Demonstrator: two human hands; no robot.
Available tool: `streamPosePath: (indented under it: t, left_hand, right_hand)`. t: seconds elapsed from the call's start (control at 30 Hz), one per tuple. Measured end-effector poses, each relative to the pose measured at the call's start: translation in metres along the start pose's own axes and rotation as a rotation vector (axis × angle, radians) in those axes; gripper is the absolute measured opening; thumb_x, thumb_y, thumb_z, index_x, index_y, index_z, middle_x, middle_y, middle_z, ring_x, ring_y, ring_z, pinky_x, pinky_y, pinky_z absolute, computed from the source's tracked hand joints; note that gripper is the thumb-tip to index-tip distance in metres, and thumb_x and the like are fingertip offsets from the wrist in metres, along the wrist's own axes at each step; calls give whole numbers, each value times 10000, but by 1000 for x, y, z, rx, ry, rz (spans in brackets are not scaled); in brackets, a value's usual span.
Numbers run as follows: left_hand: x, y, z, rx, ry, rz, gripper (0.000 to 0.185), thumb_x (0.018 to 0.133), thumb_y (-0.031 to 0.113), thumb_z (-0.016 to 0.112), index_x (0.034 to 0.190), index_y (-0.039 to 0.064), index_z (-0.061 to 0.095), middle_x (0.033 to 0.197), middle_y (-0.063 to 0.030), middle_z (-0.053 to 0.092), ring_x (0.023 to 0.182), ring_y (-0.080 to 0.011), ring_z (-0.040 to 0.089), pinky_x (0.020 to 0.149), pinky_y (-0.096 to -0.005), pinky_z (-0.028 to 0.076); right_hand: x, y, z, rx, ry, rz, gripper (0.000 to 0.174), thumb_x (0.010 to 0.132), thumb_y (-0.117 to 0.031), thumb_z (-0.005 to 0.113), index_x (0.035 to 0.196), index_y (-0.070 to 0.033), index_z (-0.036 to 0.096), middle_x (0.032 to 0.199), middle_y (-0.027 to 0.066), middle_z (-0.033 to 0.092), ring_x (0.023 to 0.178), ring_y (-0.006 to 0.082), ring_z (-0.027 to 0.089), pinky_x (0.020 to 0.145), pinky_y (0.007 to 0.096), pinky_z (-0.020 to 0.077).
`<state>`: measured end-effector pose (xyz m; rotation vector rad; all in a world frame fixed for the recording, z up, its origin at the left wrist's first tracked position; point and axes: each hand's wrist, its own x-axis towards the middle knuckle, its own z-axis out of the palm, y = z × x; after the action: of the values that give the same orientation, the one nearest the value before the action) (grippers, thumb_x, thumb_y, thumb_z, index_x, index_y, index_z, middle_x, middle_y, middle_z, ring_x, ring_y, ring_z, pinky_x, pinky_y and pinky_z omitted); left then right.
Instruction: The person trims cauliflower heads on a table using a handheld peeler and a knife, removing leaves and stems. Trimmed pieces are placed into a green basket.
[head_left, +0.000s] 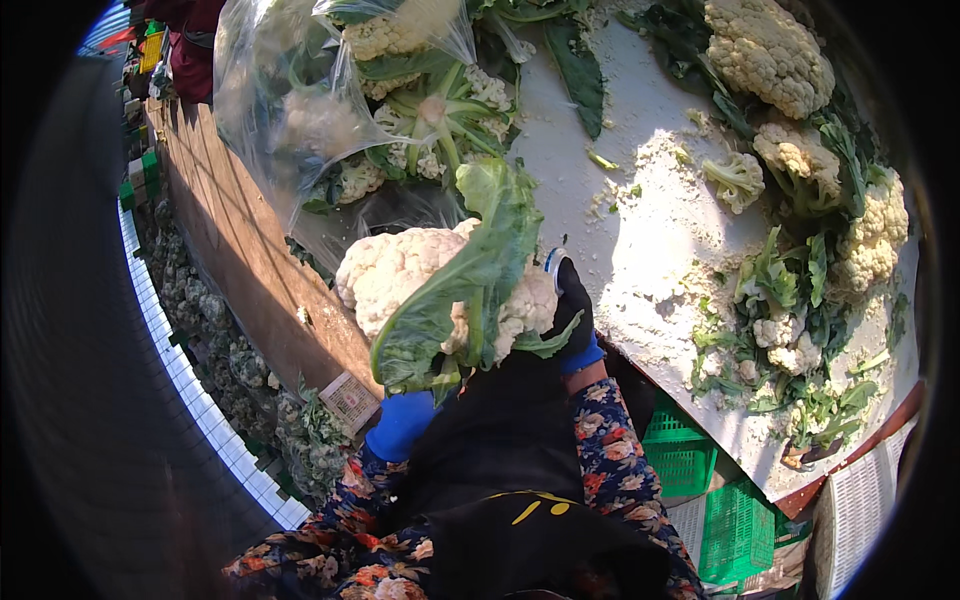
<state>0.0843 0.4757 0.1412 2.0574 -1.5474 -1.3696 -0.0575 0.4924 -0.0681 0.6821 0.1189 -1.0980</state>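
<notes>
A cauliflower head (401, 270) with a large green leaf (480, 277) across it is held up in front of me. My left hand (405, 424), in a blue glove, is beneath it; its fingers are hidden behind the leaf and curds. My right hand (574, 307), in a dark glove with a blue cuff, is at the right side of the cauliflower, with a small white and blue object (555, 266) at its fingertips, too little seen to name. Just beyond lie more cauliflowers (431, 112), partly under clear plastic film (292, 112).
Cauliflowers (769, 56), loose leaves and crumbs lie on the white tabletop (555, 172) at right. Green plastic crates (739, 532) and a white crate (862, 510) stand below its edge. A wooden board (247, 217) runs along the left. Part of a person in dark red (191, 52) shows at upper left.
</notes>
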Motion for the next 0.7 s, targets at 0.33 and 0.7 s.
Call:
streamPosePath:
  t: [0.33,0.7]
  left_hand:
    - [36,3,111,190,-566,721,336,669,135,709,997,153,635,1083,-164,522,1092,-383,496,924,-429,416]
    - [252,-139,186,-342,-452,135,436,965,205,497,1353,47,377,1264,-139,537,1021,-239,603,846,-370,531]
  right_hand:
    - [-159,-75,-9,-367,295,-646,599,914,-410,567,1318,26,488,1323,124,543,1182,216,528,1019,333,397]
    - [-92,-135,-53,-643,105,-787,608,869,-374,642,1279,60,526,1258,115,595,1111,170,559,986,295,403]
